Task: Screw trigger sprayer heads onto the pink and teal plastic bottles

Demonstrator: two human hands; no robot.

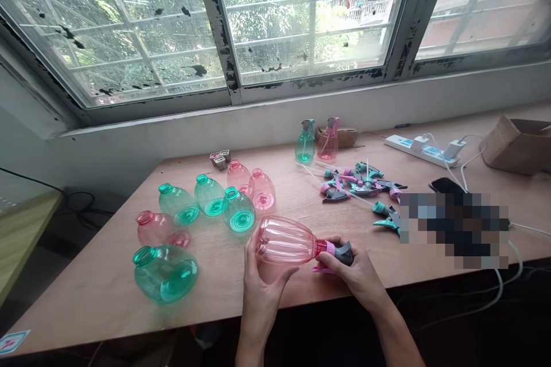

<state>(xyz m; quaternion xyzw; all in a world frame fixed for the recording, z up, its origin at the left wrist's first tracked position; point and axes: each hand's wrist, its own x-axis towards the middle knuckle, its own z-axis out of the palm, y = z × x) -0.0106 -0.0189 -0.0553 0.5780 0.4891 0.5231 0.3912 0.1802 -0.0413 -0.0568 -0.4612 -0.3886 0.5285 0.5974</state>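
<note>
My left hand (264,281) is curled around the base of a transparent pink spray bottle (286,241). The bottle lies nearly sideways above the table's front edge, its neck pointing right. At that neck my right hand (355,275) grips a dark grey and pink spray head (342,252), its pink trigger hanging below. The spray head sits at the bottle's mouth; how tightly it is screwed on cannot be seen. Left of my hands stand several open green bottles (239,210) and pink bottles (262,189). Loose spray heads (361,180) with thin tubes lie in a pile to the right.
A green spray bottle (305,143) and a pink one (328,140), both with heads on, stand by the wall. Small blocks (220,159) lie at the back left. A power strip (422,152), cables, a phone (447,186) and a cardboard box (512,146) occupy the right.
</note>
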